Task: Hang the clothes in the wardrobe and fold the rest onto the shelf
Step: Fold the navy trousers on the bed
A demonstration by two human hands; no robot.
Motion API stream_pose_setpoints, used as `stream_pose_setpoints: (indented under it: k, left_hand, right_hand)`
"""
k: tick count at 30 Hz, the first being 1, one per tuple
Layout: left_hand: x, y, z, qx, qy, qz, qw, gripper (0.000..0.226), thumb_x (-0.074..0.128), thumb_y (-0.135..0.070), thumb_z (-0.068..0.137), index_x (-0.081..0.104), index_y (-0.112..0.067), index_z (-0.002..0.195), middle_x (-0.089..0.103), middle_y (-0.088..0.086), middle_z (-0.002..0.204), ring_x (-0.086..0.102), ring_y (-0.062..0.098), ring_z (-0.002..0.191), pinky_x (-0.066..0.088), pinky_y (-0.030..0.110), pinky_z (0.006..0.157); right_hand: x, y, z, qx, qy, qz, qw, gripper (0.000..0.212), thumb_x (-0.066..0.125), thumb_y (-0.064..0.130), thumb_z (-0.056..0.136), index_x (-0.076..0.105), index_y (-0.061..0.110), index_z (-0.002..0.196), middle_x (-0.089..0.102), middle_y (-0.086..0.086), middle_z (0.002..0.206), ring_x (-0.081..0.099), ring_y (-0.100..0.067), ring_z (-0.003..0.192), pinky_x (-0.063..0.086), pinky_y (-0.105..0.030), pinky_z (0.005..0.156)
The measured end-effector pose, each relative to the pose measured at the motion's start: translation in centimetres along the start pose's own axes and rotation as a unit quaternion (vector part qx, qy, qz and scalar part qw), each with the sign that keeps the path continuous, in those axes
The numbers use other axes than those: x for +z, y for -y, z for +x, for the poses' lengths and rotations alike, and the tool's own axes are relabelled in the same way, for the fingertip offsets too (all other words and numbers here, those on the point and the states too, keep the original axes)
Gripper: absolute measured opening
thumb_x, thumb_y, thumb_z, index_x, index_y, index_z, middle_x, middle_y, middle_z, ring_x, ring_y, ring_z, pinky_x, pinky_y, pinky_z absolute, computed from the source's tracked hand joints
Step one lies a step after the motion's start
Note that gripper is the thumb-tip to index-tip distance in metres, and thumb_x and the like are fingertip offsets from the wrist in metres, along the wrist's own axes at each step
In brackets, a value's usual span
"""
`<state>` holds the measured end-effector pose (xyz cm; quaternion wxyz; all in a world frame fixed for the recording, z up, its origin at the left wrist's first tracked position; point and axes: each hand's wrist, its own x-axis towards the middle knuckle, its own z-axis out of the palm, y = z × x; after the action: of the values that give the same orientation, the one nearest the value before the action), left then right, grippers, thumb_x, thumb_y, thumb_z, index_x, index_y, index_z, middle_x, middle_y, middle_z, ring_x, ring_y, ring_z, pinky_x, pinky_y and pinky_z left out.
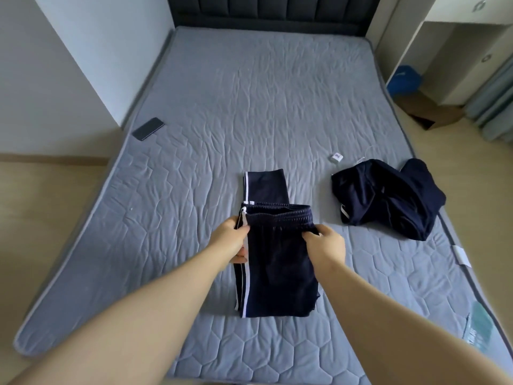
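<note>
**Desk:** What do you hold at the near end of the mattress (249, 354)?

**Caption:** Your left hand (233, 240) and right hand (324, 243) each pinch a side of the navy track trousers (277, 276) just below the waistband. The fingers are curled into the cloth, likely to square the fold over the legs lying flat.

**Desk:** And beyond?

**Caption:** A second dark garment (388, 198) lies crumpled to your right, and its kind is hard to tell. A phone (148, 129) sits far left. No shelf or rail shows, and the white cabinet (444, 37) is cut off by the frame
</note>
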<state>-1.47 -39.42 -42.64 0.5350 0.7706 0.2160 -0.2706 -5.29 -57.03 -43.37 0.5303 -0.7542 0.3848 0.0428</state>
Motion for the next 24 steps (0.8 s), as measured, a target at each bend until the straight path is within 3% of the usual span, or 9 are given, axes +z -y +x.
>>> stream_pose_setpoints:
  k: [3, 8, 11, 14, 15, 17, 19, 22, 24]
  left_hand:
    - [0.4, -1.9, 4.2, -0.026, 0.017, -0.056, 0.998, 0.038, 0.043, -0.024, 0.098, 0.038, -0.027, 0.136, 0.059, 0.011, 0.072, 0.064, 0.018, 0.051, 0.05, 0.025, 0.039]
    - [0.9, -6.0, 11.0, 0.002, 0.028, -0.082, 0.996, 0.037, 0.04, -0.026, 0.099, 0.035, -0.022, 0.136, 0.062, 0.011, 0.08, 0.065, 0.02, 0.064, 0.054, 0.031, 0.048]
    - [1.2, -9.3, 15.7, 0.051, 0.001, -0.097, 0.994, 0.037, 0.039, -0.024, 0.099, 0.034, -0.02, 0.136, 0.062, 0.006, 0.083, 0.062, 0.017, 0.072, 0.053, 0.03, 0.062]
    - [1.8, -10.9, 19.5, 0.101, -0.013, -0.084, 0.991, 0.059, 0.044, -0.023, 0.097, 0.014, -0.034, 0.146, 0.056, 0.003, 0.12, 0.057, 0.013, 0.087, 0.048, 0.028, 0.074]
    - [2.2, -10.6, 20.6, 0.103, -0.015, -0.071, 0.992, 0.067, 0.046, -0.023, 0.096, 0.005, -0.037, 0.147, 0.049, 0.005, 0.133, 0.055, 0.015, 0.094, 0.049, 0.03, 0.078]
    - [3.1, -9.1, 22.0, 0.081, -0.016, -0.054, 0.995, 0.073, 0.047, -0.021, 0.095, 0.0, -0.037, 0.147, 0.041, 0.007, 0.143, 0.053, 0.019, 0.108, 0.048, 0.034, 0.09]
    - [4.4, -6.3, 22.7, 0.053, -0.024, -0.05, 0.997, 0.067, 0.046, -0.018, 0.095, 0.007, -0.03, 0.148, 0.047, 0.006, 0.136, 0.054, 0.019, 0.108, 0.046, 0.036, 0.094]
    - [6.1, -1.1, 22.9, 0.007, -0.029, -0.027, 0.999, 0.057, 0.045, -0.014, 0.094, 0.022, -0.023, 0.145, 0.054, -0.003, 0.094, 0.049, 0.01, 0.071, 0.045, 0.026, 0.066]
    - [7.1, 2.6, 23.2, -0.02, -0.028, 0.003, 0.999, 0.05, 0.047, -0.014, 0.093, 0.033, -0.02, 0.14, 0.051, -0.007, 0.086, 0.047, 0.008, 0.068, 0.042, 0.024, 0.063]
  right_hand:
    - [2.4, 1.4, 3.5, -0.006, -0.002, -0.015, 1.0, 0.019, 0.044, 0.015, 0.089, 0.061, 0.021, 0.094, 0.061, 0.001, 0.076, 0.055, -0.017, 0.066, 0.04, -0.024, 0.052]
    - [5.2, 5.1, 9.9, -0.024, 0.004, 0.043, 0.999, 0.018, 0.037, 0.012, 0.092, 0.048, 0.025, 0.087, 0.063, 0.001, 0.08, 0.052, -0.015, 0.065, 0.039, -0.026, 0.054]
    - [6.4, 8.2, 13.9, -0.073, 0.028, 0.065, 0.995, 0.017, 0.038, 0.014, 0.093, 0.048, 0.026, 0.1, 0.06, 0.005, 0.087, 0.051, -0.016, 0.074, 0.04, -0.026, 0.06]
    - [7.4, 9.3, 17.0, -0.111, 0.127, 0.11, 0.98, 0.051, 0.039, 0.015, 0.096, 0.027, 0.038, 0.14, 0.047, 0.016, 0.116, 0.048, -0.007, 0.103, 0.036, -0.024, 0.09]
    - [7.8, 8.9, 17.9, -0.116, 0.153, 0.103, 0.976, 0.06, 0.039, 0.015, 0.097, 0.014, 0.039, 0.146, 0.039, 0.016, 0.129, 0.041, -0.006, 0.117, 0.029, -0.024, 0.096]
    - [8.1, 7.3, 18.9, -0.113, 0.18, 0.074, 0.974, 0.064, 0.039, 0.014, 0.098, 0.007, 0.036, 0.149, 0.028, 0.011, 0.148, 0.031, -0.01, 0.134, 0.025, -0.024, 0.099]
    - [8.5, 4.3, 19.8, -0.087, 0.194, 0.043, 0.976, 0.061, 0.04, 0.015, 0.098, 0.011, 0.037, 0.148, 0.023, 0.007, 0.153, 0.027, -0.015, 0.139, 0.025, -0.026, 0.103]
    - [9.0, -1.3, 20.5, -0.019, 0.208, 0.002, 0.978, 0.056, 0.04, 0.018, 0.099, 0.018, 0.038, 0.147, 0.026, 0.005, 0.153, 0.031, -0.018, 0.137, 0.028, -0.031, 0.107]
    - [9.3, -5.1, 20.6, 0.027, 0.203, -0.02, 0.979, 0.054, 0.042, 0.02, 0.098, 0.024, 0.035, 0.146, 0.03, 0.002, 0.151, 0.039, -0.017, 0.13, 0.034, -0.027, 0.098]
